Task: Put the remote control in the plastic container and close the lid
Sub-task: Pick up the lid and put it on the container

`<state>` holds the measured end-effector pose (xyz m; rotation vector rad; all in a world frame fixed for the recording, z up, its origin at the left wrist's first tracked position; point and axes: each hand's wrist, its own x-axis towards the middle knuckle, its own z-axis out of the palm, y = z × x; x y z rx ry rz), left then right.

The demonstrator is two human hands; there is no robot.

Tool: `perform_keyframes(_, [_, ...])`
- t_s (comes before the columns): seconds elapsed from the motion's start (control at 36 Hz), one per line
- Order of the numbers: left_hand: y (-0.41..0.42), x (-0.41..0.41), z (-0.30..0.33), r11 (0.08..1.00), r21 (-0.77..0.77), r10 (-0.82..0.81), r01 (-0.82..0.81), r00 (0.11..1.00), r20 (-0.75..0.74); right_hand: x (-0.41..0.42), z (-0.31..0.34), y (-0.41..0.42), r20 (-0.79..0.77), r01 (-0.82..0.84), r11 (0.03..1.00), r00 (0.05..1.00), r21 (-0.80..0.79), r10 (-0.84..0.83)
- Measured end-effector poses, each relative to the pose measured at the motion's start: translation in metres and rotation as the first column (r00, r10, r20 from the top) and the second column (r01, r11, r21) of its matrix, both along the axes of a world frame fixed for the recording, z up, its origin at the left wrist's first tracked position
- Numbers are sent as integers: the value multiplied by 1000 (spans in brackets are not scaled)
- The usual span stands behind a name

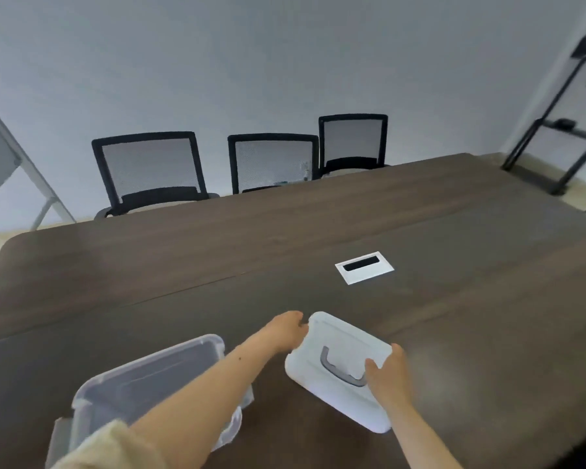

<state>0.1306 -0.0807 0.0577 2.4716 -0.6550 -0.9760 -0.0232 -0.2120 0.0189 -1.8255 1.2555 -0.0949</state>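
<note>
A clear plastic container (142,377) stands open on the dark table at the lower left, partly under my left forearm. Its white lid (335,346), with a grey handle (339,370) on top, lies to the right of the container. My left hand (286,328) grips the lid's far left corner. My right hand (386,374) holds the lid's right edge beside the handle. Both hands look blurred. I see no remote control; the container's inside is partly hidden by my arm.
The wooden table (454,231) stretches far ahead and to the right. A white cable-port plate (364,267) is set into it beyond the lid. Three black mesh chairs (273,162) line the far edge. A black stand (555,130) is at the right wall.
</note>
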Motion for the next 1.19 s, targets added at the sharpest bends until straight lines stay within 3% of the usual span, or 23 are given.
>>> perform_keyframes(0.11, [-16, -10, -34, 989, 142, -18, 25, 998, -54, -20, -25, -13, -70, 4, 995, 998, 100, 3])
perform_keyframes(0.28, [-23, -19, -60, 971, 237, -21, 32, 999, -46, -31, -47, -18, -100, 16, 983, 995, 184, 3])
perform_keyframes(0.53, [-20, -16, -65, 977, 207, 62, -50, 997, -52, -32, -48, -15, -25, 152, 951, 988, 269, -150])
perform_keyframes(0.72, [-14, -6, -34, 977, 54, 201, -205, 977, 64, -11, -14, -23, 120, 151, 970, 977, 190, -176])
perform_keyframes(0.83, [8, 8, 6, 949, -73, 314, -306, 933, 174, 15, 25, -23, 223, 78, 989, 969, 126, -105])
perform_keyframes(0.97, [63, 25, 53, 886, -252, 451, -390, 852, 266, 56, 69, 0, 314, -47, 996, 949, 76, 21])
perform_keyframes(1.19, [191, 29, 99, 748, -353, 662, -562, 674, 328, 111, 106, 90, 379, -311, 949, 886, 57, 268])
